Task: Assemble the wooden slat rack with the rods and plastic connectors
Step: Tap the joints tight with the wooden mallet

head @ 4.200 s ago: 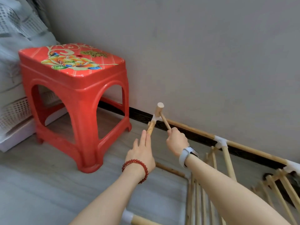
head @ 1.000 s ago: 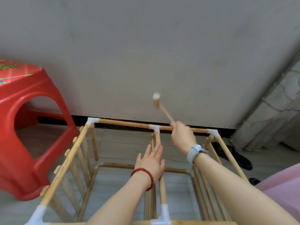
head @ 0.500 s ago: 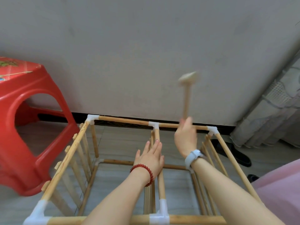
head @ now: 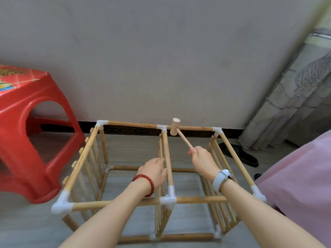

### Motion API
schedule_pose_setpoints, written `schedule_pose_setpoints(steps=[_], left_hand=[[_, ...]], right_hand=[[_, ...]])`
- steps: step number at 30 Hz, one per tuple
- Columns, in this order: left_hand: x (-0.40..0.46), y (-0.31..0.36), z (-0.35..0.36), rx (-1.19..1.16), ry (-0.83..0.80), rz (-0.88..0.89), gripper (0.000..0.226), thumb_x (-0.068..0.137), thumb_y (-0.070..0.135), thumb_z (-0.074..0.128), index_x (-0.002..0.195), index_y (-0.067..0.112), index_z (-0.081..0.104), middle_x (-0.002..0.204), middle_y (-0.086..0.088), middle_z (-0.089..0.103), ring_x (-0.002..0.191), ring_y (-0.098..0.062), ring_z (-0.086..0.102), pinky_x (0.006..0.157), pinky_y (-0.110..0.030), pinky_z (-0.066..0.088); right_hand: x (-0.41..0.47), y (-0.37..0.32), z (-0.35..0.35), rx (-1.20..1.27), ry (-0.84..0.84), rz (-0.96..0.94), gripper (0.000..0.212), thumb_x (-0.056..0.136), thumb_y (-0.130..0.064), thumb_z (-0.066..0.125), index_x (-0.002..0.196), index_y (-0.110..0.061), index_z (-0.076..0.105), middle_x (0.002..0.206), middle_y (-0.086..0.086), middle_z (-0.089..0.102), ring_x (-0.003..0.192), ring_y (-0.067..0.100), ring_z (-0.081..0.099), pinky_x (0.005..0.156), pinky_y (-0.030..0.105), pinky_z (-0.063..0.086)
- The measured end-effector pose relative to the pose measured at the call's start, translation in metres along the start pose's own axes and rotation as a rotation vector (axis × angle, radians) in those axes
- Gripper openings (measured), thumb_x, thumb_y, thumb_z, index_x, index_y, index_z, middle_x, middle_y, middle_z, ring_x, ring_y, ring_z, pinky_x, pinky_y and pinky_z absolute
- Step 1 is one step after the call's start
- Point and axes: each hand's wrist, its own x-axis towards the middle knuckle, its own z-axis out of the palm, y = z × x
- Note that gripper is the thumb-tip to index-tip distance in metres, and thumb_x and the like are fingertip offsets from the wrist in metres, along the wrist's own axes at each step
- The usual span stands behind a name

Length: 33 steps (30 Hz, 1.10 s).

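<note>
Grey plank floor (head: 188, 221) runs to a plain grey wall (head: 143, 59) with a dark skirting along its foot; on the floor stands the rack (head: 78, 163), an open box of wooden rods joined by white plastic connectors, with slat panels at its left, middle and right. Nearest, the front top rod (head: 111, 204) crosses under both forearms, meeting a white connector (head: 168, 200) at the middle. Beyond it, the left hand (head: 154, 171), a red bead bracelet at its wrist, rests on the middle top rod (head: 168, 158), fingers straight and close together. Right of it, the right hand (head: 203, 161), wearing a white watch, has its fingers curled round the handle of a small wooden mallet (head: 175, 126); the mallet head sits at the back top rod (head: 193, 128), just beside the back middle connector (head: 162, 127). Left stands a red stool (head: 23, 140); right, a pink cloth (head: 300, 176), a dark shoe (head: 240, 154) and a grey curtain (head: 295, 104).
</note>
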Motion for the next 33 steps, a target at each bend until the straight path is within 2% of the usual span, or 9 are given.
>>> schedule_pose_setpoints(steps=[4,7,14,16,18,19,25,29,33], left_hand=[[-0.078,-0.003,0.015,0.087,0.023,-0.026,0.04,0.1,0.029,0.027,0.138,0.021,0.038,0.144,0.002,0.04,0.131,-0.018,0.037,0.112,-0.04,0.023],[-0.12,-0.008,0.022,0.219,0.071,-0.035,0.045,0.102,0.03,0.023,0.146,0.023,0.025,0.153,0.006,0.026,0.143,-0.016,0.017,0.114,-0.053,0.003],[-0.151,-0.014,0.035,0.386,0.062,-0.035,0.068,0.097,0.021,0.037,0.15,0.027,-0.005,0.158,0.003,-0.01,0.145,-0.025,-0.012,0.111,-0.059,-0.005],[-0.151,-0.009,0.034,0.365,0.027,-0.062,0.07,0.095,0.017,0.038,0.15,0.028,-0.005,0.158,0.004,-0.01,0.145,-0.025,-0.012,0.111,-0.06,-0.005],[-0.15,-0.009,0.033,0.364,0.018,-0.071,0.072,0.094,0.013,0.038,0.15,0.029,-0.005,0.158,0.005,-0.01,0.145,-0.024,-0.011,0.111,-0.061,-0.004],[-0.15,-0.01,0.034,0.365,0.023,-0.063,0.074,0.093,0.011,0.038,0.149,0.029,-0.005,0.158,0.006,-0.01,0.145,-0.024,-0.012,0.11,-0.061,-0.004],[-0.15,-0.017,0.037,0.366,0.07,-0.022,0.075,0.093,0.01,0.04,0.149,0.03,-0.004,0.158,0.006,-0.007,0.145,-0.023,-0.011,0.11,-0.061,-0.006],[-0.152,-0.021,0.041,0.371,0.09,-0.008,0.077,0.09,0.006,0.039,0.149,0.03,-0.005,0.158,0.005,-0.008,0.145,-0.023,-0.013,0.109,-0.061,-0.008],[-0.151,-0.021,0.037,0.364,0.089,0.0,0.075,0.092,0.008,0.039,0.149,0.03,-0.004,0.158,0.005,-0.007,0.145,-0.023,-0.011,0.109,-0.061,-0.008]], right_hand=[[-0.066,0.002,-0.009,-0.067,-0.109,0.022,0.031,0.102,-0.025,0.028,0.111,-0.008,0.053,0.099,0.008,0.055,0.087,0.022,0.052,0.071,0.031,0.039],[-0.118,-0.003,-0.018,-0.207,-0.124,-0.004,0.032,0.102,-0.029,0.031,0.108,-0.009,0.055,0.095,0.007,0.058,0.086,0.024,0.056,0.07,0.033,0.043],[-0.205,-0.03,-0.043,0.259,0.617,-0.305,0.009,0.101,-0.018,0.035,0.094,-0.016,0.042,0.06,-0.004,0.045,0.052,0.007,0.043,0.048,0.015,0.034],[-0.228,-0.008,-0.002,0.127,0.429,-0.161,0.009,0.101,-0.016,0.034,0.094,-0.015,0.039,0.063,-0.004,0.048,0.053,0.01,0.047,0.047,0.012,0.034],[-0.239,0.015,0.033,-0.169,0.022,0.06,0.019,0.102,-0.021,0.03,0.097,-0.012,0.045,0.084,0.005,0.06,0.075,0.024,0.059,0.058,0.028,0.041],[-0.237,0.02,0.035,-0.224,-0.018,0.082,0.024,0.102,-0.023,0.029,0.099,-0.01,0.049,0.09,0.007,0.061,0.083,0.027,0.06,0.063,0.031,0.041],[-0.221,-0.026,-0.021,0.245,0.55,-0.202,0.017,0.102,-0.02,0.032,0.088,-0.017,0.042,0.06,-0.003,0.044,0.05,0.008,0.042,0.045,0.013,0.034],[-0.247,0.002,0.046,-0.204,-0.019,0.108,0.023,0.102,-0.027,0.027,0.09,-0.015,0.042,0.078,0.002,0.051,0.066,0.019,0.047,0.06,0.027,0.037],[-0.229,-0.016,0.005,0.14,0.317,-0.075,0.024,0.102,-0.024,0.029,0.09,-0.012,0.047,0.065,-0.004,0.046,0.054,0.01,0.044,0.044,0.016,0.035]])
